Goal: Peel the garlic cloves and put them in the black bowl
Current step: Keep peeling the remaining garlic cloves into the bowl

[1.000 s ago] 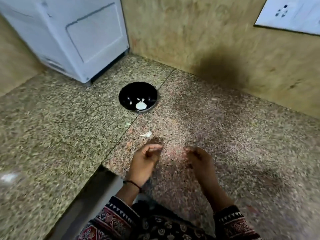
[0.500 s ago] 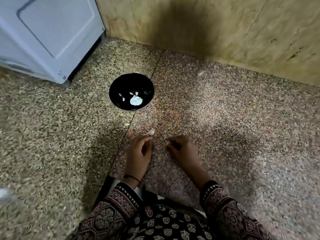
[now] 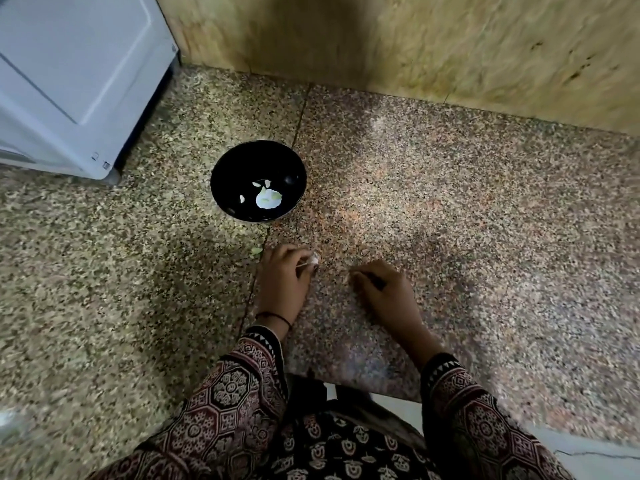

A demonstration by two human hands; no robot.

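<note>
Upright on the speckled worktop point(image 3: 450, 202), a round black bowl point(image 3: 225, 174); inside, one large pale garlic piece point(image 3: 268, 201) and a few small white bits. Nearer, pinched at the fingertips of the left hand point(image 3: 284, 277), a whitish garlic clove point(image 3: 313, 259).

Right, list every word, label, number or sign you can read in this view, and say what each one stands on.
No readable text anywhere in this view.
White appliance: two small marks near its lower corner, too small to read.
Black bowl: no print.
Sleeves: patterned motifs only, no letters.
</note>
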